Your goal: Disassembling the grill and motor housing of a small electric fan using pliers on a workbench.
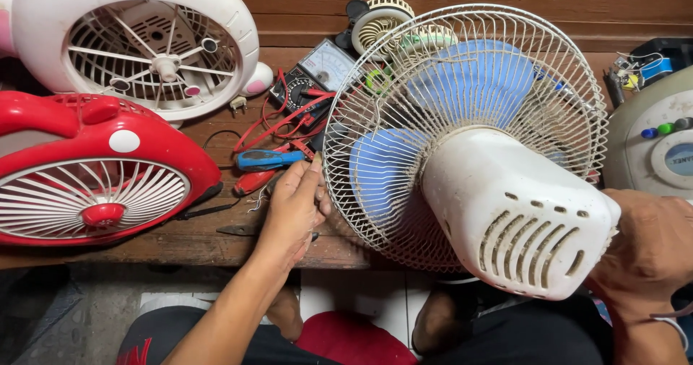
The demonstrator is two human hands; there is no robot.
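A white fan [505, 213] with a wire guard [404, 83] and blue blades [476, 83] lies tilted over the wooden bench edge, its motor housing toward me. My right hand [650, 253] grips the rear of that housing at the lower right. My left hand [296, 206] touches the guard's left rim with fingertips pinched at the wire. Just beyond it lie a blue-handled screwdriver [263, 159] and a red-handled tool [253, 182].
A red round fan [94, 170] and a white round fan [144, 44] sit at the left. An analog multimeter [317, 72] with red leads lies behind the tools. A motor coil [379, 15] rests at the back, a grey appliance with buttons [657, 145] at the right.
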